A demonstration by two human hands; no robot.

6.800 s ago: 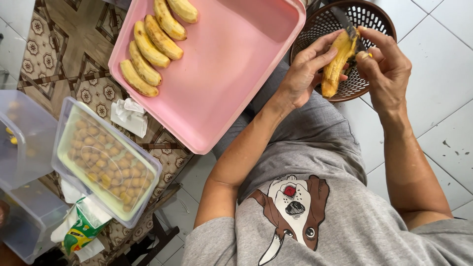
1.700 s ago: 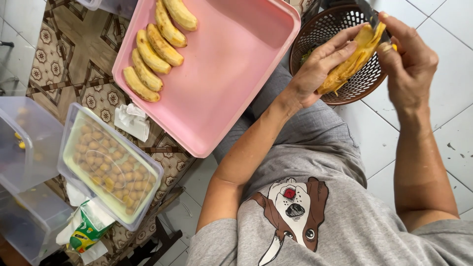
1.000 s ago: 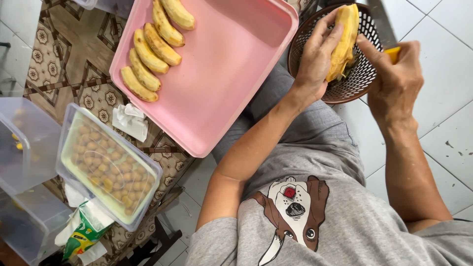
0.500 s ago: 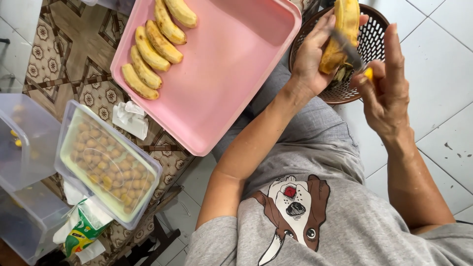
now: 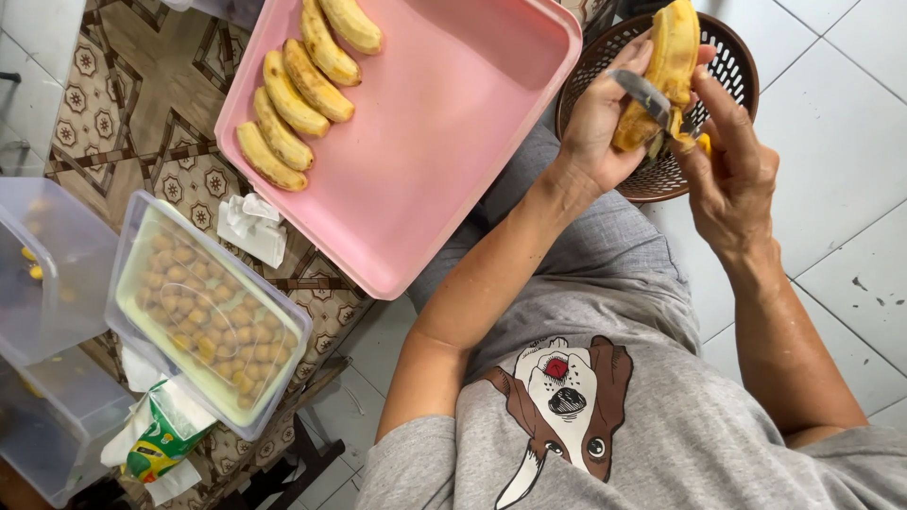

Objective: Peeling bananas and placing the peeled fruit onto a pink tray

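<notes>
Peeling step in hand: my left hand [image 5: 605,118] is clamped around the yellow half-peeled banana [image 5: 661,71] over the dark brown woven plastic basket [image 5: 732,71], my right hand [image 5: 732,170] closed on the small metal-bladed knife [image 5: 647,94] against it; next move, as I judge, calls for stripping the remaining skin cleanly.

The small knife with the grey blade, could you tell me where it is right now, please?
In the head view, upper right, the small knife with the grey blade lies across the half-peeled yellow banana, between the left hand and right hand, above the brown woven basket.
</notes>
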